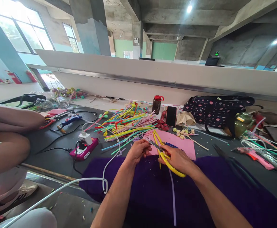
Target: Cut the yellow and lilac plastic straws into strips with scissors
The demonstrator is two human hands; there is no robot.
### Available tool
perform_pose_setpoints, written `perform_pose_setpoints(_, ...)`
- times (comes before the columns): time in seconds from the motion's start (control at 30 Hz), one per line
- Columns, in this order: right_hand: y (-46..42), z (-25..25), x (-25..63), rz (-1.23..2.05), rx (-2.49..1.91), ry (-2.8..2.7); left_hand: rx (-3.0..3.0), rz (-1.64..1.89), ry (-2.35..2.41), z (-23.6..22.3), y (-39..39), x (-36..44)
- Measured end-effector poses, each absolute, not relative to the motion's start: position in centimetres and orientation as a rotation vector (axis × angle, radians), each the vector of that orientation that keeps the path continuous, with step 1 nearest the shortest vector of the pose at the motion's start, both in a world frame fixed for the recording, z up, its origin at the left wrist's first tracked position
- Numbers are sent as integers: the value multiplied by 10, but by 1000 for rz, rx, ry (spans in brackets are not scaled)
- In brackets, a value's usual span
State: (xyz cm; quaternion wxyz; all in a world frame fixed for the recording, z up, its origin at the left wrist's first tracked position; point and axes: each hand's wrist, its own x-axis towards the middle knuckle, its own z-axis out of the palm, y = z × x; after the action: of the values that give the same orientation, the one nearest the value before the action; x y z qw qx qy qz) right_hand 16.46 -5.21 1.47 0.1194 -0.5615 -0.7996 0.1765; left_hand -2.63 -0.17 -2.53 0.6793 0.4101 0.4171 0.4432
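My right hand (pixel 178 158) is wrapped round a pair of scissors (pixel 170 165) with thick yellow handles, their blades pointing left toward my other hand. My left hand (pixel 139 150) is closed in a pinch beside the blade tips; what its fingers hold is too small to make out. Yellow strands (pixel 155 135) stand near the blades. Beneath both hands lie a pink sheet (pixel 182 142) and a dark purple cloth (pixel 150 183). A lavender pipe cleaner (pixel 173 199) hangs down over the cloth below my right hand.
Behind my hands lies a heap of coloured pipe cleaners (pixel 131 125). A bottle (pixel 157 104), phone (pixel 171 116) and patterned bag (pixel 216 112) stand farther back. Left are a magenta power strip (pixel 87 150) and a person's arm (pixel 12 117); right, a pink glue gun (pixel 259 158). A white cable (pixel 64 183) crosses at front.
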Motion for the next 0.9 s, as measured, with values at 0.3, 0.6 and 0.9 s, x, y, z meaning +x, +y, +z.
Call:
perform_pose_setpoints(0.3,-49,14,167,589,-1545,-2360,933,909,943,-23,-4,-25)
perform_pose_setpoints(0.6,-50,13,169,588,-1565,-2354,934,849,980,-17,-7,-24)
perform_pose_setpoints(0.9,-52,8,160,476,-1669,-2431,1051,787,1112,-33,-2,-20)
